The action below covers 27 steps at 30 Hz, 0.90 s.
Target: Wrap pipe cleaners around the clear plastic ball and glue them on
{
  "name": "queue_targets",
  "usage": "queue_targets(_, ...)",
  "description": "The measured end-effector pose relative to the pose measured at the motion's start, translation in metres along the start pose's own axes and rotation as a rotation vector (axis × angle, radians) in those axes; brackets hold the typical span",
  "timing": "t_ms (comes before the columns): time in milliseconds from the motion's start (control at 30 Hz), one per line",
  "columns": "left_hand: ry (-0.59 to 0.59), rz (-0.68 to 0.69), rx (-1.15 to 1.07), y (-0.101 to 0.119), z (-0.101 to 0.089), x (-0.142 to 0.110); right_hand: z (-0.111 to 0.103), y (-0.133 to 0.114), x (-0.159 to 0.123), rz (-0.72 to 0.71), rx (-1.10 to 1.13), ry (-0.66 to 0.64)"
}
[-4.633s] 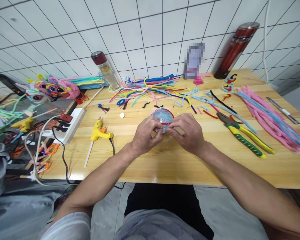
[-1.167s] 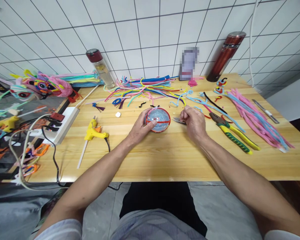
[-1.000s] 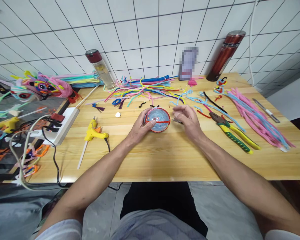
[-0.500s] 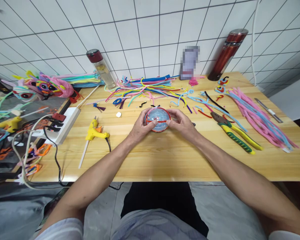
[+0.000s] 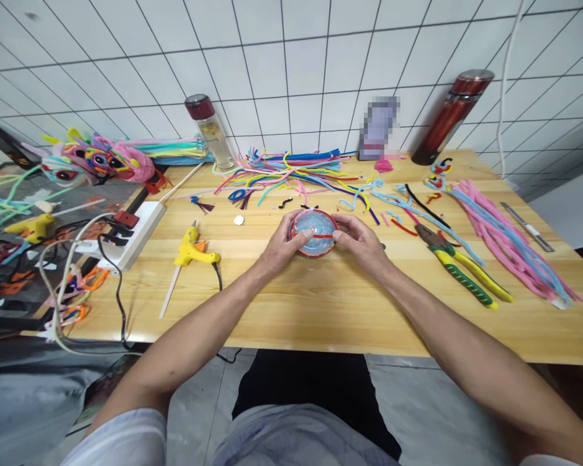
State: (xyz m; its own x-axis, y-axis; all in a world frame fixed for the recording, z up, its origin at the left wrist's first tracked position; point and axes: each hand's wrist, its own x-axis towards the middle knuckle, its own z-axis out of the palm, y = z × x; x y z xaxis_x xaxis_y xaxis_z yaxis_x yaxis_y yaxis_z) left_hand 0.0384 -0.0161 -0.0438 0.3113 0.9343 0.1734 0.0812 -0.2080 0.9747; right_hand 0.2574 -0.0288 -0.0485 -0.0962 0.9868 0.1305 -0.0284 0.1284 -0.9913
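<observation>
A round, light-blue piece point(image 5: 320, 225) with a red rim and a red strip across it is held over the middle of the table. It looks coiled from pipe cleaners. My left hand point(image 5: 287, 241) grips its left side, the thumb lying on the front face near the red strip. On the opposite side my right hand point(image 5: 357, 236) is closed on the edge, with its thumb at the right end of the strip. The other fingers of both hands are partly hidden behind the piece. Small black bits point(image 5: 285, 203) lie just beyond it.
A yellow glue gun point(image 5: 197, 252) lies left, beside a power strip point(image 5: 138, 236). Pliers point(image 5: 459, 265), pink pipe cleaners point(image 5: 500, 233) and a craft knife point(image 5: 527, 226) lie right. Loose pipe cleaners point(image 5: 291, 171), a glass bottle point(image 5: 211, 133) and a red flask point(image 5: 451, 116) stand along the wall.
The view has shifted and tilted slightly, so the table's contents appear a little further right. My right thumb has slid outward along the red strip; both hands still hold the round piece.
</observation>
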Motion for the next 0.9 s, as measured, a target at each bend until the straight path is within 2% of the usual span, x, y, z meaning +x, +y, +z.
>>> queue_targets(400, 0.012, 0.016, -0.035, -0.0032, -0.0027, -0.0003, -0.0036, -0.0028, -0.004, 0.029, -0.021, 0.026)
queue_targets(667, -0.04, 0.042, -0.016, -0.0018, -0.0025, -0.0017, -0.0017, -0.0003, -0.0051, 0.032, -0.09, 0.045)
queue_targets(900, 0.09, 0.039, 0.006, -0.0059, -0.0026, -0.0045, -0.0092, 0.0038, -0.0037, 0.022, -0.187, 0.141)
